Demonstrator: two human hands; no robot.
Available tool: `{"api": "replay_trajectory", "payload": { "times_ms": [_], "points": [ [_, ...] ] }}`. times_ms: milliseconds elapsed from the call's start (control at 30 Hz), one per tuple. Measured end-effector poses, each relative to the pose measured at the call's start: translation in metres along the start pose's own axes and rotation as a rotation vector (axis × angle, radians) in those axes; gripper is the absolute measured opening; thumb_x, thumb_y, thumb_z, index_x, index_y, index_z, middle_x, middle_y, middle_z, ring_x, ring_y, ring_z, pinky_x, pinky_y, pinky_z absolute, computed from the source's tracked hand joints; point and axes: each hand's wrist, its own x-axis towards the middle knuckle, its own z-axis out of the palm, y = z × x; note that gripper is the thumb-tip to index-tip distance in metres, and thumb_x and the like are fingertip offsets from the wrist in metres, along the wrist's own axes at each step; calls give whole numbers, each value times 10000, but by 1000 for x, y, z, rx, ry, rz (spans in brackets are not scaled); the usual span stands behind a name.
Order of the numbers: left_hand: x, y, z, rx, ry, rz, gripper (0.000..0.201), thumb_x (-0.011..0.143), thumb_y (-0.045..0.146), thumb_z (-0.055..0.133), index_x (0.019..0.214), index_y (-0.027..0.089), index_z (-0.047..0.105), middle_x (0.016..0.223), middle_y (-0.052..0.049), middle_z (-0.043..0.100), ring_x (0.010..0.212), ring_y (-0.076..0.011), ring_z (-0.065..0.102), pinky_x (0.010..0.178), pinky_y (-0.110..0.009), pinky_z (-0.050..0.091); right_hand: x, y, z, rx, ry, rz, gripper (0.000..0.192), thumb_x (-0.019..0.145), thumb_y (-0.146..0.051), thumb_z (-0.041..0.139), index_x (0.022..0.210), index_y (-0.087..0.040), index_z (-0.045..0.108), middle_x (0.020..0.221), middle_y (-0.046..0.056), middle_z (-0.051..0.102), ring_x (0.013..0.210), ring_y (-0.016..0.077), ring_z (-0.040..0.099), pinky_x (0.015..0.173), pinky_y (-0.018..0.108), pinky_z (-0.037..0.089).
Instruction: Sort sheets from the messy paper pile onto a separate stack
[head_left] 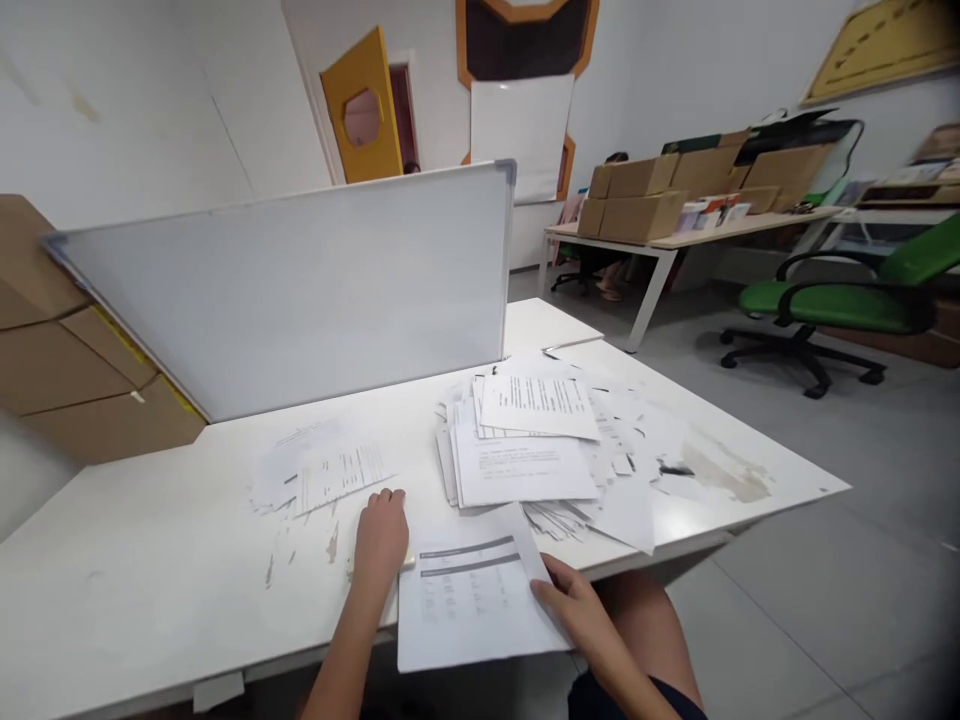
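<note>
Head view: sorting loose papers, it seems, with one printed sheet [469, 598] at the near edge of the desk [150, 570], its lower part hanging past the rim toward the lap. Right hand [571, 605] pinching the sheet's right edge, thumb on top, fingers curled under and hidden; closed lightly on the paper. Left hand [380, 540] palm down on the desk just beside the sheet's upper left corner, fingers bent and loosely closed; something small and pale perhaps under it, too hidden to tell. Both forearms reaching up from the bottom of the frame, left one straight, right one angled in from the lap.

Likely next: lifting or sliding this sheet toward one of the heaps, calling for a steady pinch and a clear choice between the big messy pile [540, 450] to the right and the thin pile [326, 472] to the left. Whiteboard [300, 290] propped upright behind.
</note>
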Motion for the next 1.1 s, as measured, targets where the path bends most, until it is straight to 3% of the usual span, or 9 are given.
{"api": "replay_trajectory", "payload": {
  "times_ms": [133,300,433,567,667,767,833,933,1100],
  "points": [
    [-1,-1,-1,-30,-14,-6,397,884,59,331,1099,195,636,1071,-103,645,1012,-240,551,832,-348,429,11,-7,4,-41,-35,-7,386,618,-406,546,845,-173,755,804,61,744,799,321,666,747,411,530],
    [-1,-11,1,-332,35,-85,350,949,215,327,1122,174,630,1091,-101,676,1086,-245,561,939,-379,432,15,-32,-7,-196,-15,-132,409,650,-421,551,899,-174,761,874,70,745,885,335,657,810,417,520],
    [2,-15,0,-672,40,-193,309,910,273,387,1062,194,645,1010,-89,707,1014,-230,634,908,-388,472,16,-48,-19,-267,80,-190,413,674,-453,562,918,-183,758,876,65,745,877,325,656,784,394,532],
    [-2,-31,-11,-1011,216,-260,325,885,311,393,1078,182,621,1030,-98,700,1014,-208,657,887,-355,514,20,-52,-31,-276,228,-198,415,659,-474,599,923,-185,738,859,44,742,823,293,648,695,341,524],
    [-11,-62,-22,-855,316,-228,355,873,292,410,1162,205,598,1084,-90,689,1070,-211,633,957,-375,494,26,-53,-48,-228,365,-206,381,647,-452,641,905,-182,716,809,27,716,744,244,618,633,304,486],
    [-18,-99,-21,-400,274,-180,411,839,274,496,1235,241,597,1269,-93,634,1285,-270,498,1108,-452,367,40,-59,-74,-62,626,-317,293,625,-395,675,827,-184,678,735,3,654,662,184,561,601,282,448],
    [-19,-118,-12,-192,218,-198,507,831,338,548,1323,214,549,1436,-119,513,1412,-321,349,1167,-504,263,55,-71,-90,84,778,-433,226,609,-331,669,786,-191,652,743,-4,634,670,171,552,631,288,455],
    [-17,-132,5,-82,154,-223,560,884,444,488,1385,193,499,1533,-132,389,1457,-340,262,1182,-539,196,88,-94,-106,194,789,-457,164,612,-226,629,773,-196,633,771,10,639,712,179,576,680,302,470],
    [-15,-132,13,-75,142,-198,497,925,444,423,1334,190,546,1510,-119,428,1434,-321,308,1178,-499,219,159,-118,-115,51,657,-265,233,753,-170,538,970,-151,619,881,69,670,705,149,572,666,283,437]
  ]
}}
